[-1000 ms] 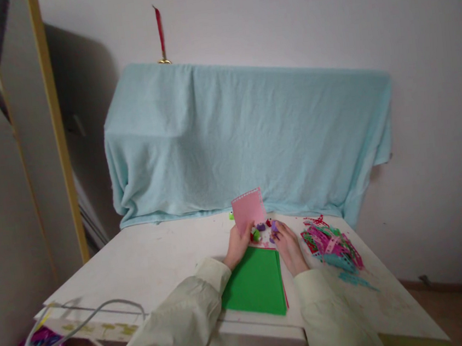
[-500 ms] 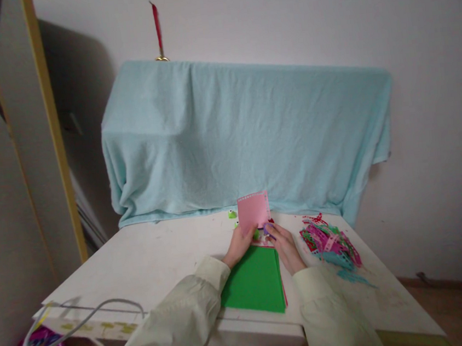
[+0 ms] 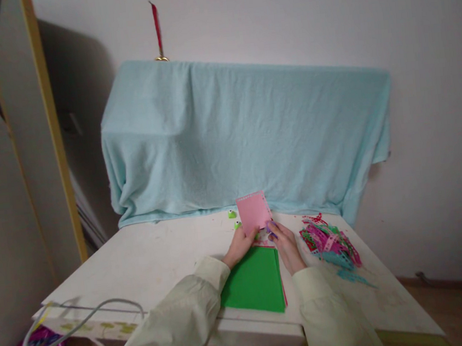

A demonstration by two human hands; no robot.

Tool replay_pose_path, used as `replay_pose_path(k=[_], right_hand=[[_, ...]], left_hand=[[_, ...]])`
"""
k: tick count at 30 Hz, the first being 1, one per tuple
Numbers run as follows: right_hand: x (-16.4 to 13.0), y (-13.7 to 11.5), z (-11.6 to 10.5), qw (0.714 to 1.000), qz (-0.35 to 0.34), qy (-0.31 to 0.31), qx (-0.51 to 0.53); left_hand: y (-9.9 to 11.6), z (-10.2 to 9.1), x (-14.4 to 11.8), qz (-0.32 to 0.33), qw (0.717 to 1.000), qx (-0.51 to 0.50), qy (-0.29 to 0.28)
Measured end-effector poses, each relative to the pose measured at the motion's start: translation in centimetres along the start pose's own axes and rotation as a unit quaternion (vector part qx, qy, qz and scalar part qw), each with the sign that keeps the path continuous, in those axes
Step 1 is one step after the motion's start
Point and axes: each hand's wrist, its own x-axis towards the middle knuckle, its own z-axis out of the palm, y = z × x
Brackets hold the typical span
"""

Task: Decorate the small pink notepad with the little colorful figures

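Observation:
A square of pink paper (image 3: 254,212) is held up over the middle of the table, tilted, with rows of small punched holes along its top and right edges. My left hand (image 3: 241,244) pinches its lower left part. At the lower right edge of the paper, my right hand (image 3: 285,244) is closed around a small purple hole punch (image 3: 270,228), mostly hidden by the fingers. Below both hands lies a stack of green paper (image 3: 254,280) with a red edge showing underneath. Small green pieces with eye-like dots (image 3: 231,214) sit behind my left hand.
To the right, a pile of punched paper strips (image 3: 331,242) in pink, red, green and blue covers part of the white table (image 3: 150,264). A light blue cloth (image 3: 247,133) hangs along the back edge. Grey cables (image 3: 100,305) cross the front left corner.
The pink paper has turned slightly and shifted a little to the left at its top. My right hand and the purple punch have moved slightly along its lower right edge.

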Motion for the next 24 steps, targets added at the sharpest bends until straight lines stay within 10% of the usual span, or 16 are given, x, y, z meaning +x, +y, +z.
replay_pose_path(k=[24], right_hand=[[0.26, 0.49, -0.43, 1.0, -0.008, 0.01, -0.02]], left_hand=[[-0.42, 0.19, 0.09, -0.006, 0.999, -0.042, -0.014]])
